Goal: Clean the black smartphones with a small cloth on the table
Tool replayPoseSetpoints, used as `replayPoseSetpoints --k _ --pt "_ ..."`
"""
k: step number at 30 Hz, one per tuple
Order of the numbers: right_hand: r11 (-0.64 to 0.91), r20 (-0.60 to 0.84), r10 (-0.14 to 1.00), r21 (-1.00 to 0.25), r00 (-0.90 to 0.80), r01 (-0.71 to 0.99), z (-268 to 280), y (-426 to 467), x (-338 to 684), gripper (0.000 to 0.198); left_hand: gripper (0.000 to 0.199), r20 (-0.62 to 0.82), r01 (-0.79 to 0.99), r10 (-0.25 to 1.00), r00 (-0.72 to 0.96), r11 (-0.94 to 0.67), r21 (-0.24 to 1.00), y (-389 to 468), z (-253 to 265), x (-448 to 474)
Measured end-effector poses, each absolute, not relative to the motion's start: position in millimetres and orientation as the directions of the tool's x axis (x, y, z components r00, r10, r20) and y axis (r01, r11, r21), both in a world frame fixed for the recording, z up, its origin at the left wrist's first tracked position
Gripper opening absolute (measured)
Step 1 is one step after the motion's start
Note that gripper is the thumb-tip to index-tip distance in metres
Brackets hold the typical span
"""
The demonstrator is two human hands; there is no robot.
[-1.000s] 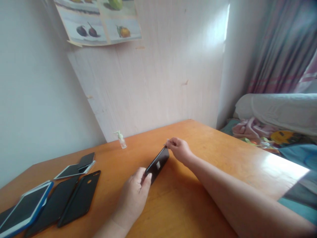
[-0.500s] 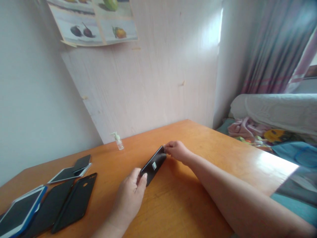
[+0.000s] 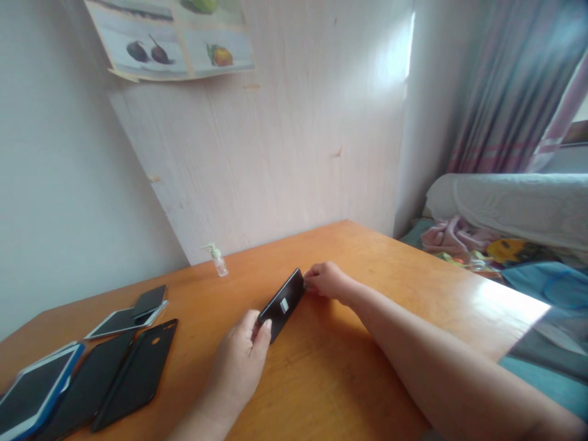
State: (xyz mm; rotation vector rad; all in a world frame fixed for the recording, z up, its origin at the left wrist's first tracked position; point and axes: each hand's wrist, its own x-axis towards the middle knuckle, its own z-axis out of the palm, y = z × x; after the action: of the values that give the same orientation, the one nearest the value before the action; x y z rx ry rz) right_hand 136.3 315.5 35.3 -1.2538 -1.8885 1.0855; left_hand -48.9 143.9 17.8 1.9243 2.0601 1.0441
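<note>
A black smartphone (image 3: 277,315) is tilted up on its long side above the orange-brown table, with a small pale rectangle showing on its dark face. My left hand (image 3: 242,352) grips its near end, thumb on the face turned to me. At the far end is my right hand (image 3: 327,282), its fingers bent and pressed together against or just behind the phone's edge. Whatever those fingertips pinch is hidden or too small to make out.
On the wooden table (image 3: 367,263), a small clear pump bottle (image 3: 219,263) stands near the wall. To the left lie black phone cases (image 3: 138,373), a tablet in a blue case (image 3: 39,386), and a white-framed device (image 3: 113,321) with a dark phone (image 3: 150,301) partly over it.
The view has shifted slightly, moving things a little to the left. Both hands keep nearly the same hold; the right fingertips look slightly farther from the phone's far corner.
</note>
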Motion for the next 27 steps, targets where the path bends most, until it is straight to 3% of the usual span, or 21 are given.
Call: replayPoseSetpoints --k 20,27 --pt "0.227 0.110 0.926 -0.926 -0.360 0.302 34.5 312.3 131.6 0.011 0.024 0.339 0.823 0.928 -0.155 -0.068 0.563 143.5 21.1 -47.6" --pt "0.361 0.269 0.903 -0.898 -0.336 0.250 42.1 311.9 128.4 0.021 0.023 0.339 0.848 0.933 -0.124 -0.078 0.524 141.7 23.9 -44.6"
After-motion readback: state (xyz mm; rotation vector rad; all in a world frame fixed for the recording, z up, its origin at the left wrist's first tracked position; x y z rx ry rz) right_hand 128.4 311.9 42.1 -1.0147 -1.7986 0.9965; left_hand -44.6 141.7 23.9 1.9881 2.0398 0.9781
